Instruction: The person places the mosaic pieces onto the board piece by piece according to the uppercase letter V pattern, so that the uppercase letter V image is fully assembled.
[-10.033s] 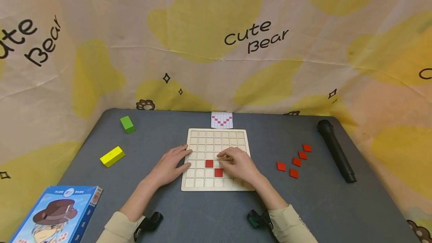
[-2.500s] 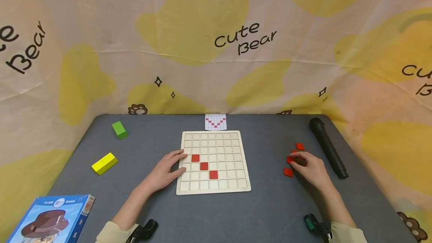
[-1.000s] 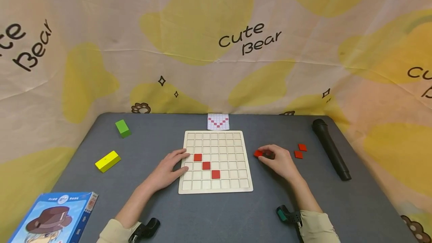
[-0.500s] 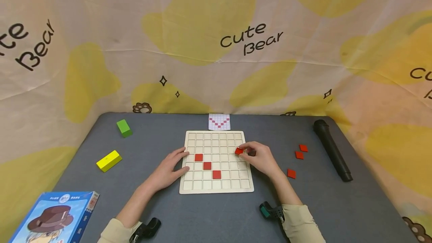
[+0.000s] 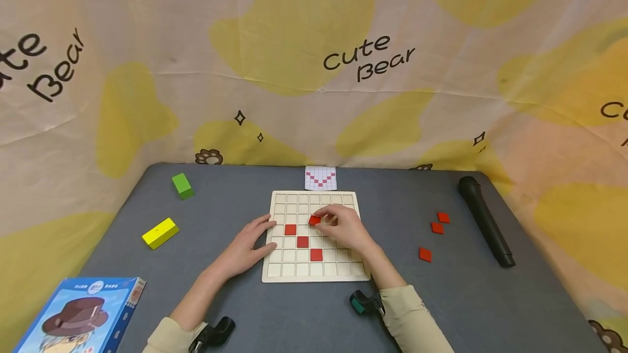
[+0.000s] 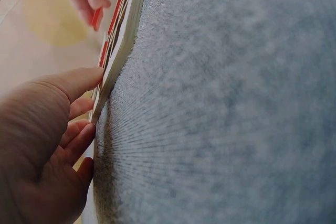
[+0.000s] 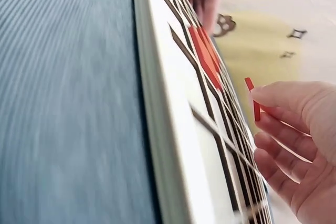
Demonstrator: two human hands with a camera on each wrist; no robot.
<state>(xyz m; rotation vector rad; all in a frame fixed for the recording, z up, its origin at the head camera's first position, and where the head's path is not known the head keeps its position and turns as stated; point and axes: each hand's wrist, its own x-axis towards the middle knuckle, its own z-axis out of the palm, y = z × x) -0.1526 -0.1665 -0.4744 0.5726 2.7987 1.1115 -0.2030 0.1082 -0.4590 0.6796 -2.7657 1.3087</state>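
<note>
Near the middle of the table lies a pale wooden grid board [image 5: 290,273] with raised cell lines. Three red square tiles lie in its cells on a slanting line, the nearest red tile [image 5: 316,255] lowest. My left hand [image 5: 243,247] rests at the board's left edge; in the left wrist view its thumb [image 6: 79,82] touches the rim. Above the board my right hand [image 5: 345,229] pinches another red tile [image 5: 314,220] between thumb and fingers. That held tile [image 7: 253,99] stands tilted, apart from the board, in the right wrist view.
Three loose red tiles [image 5: 437,227] lie right of the board, beside a black microphone [image 5: 485,222]. A small card [image 5: 320,178] with a pink V pattern stands behind the board. Leftward are a green block [image 5: 183,186], a yellow block [image 5: 160,233] and a blue box [image 5: 80,312].
My right hand took a red tile from the loose group and carried it left over the board. The board gained a third red tile since the earliest frame. My left hand stayed at the edge.
</note>
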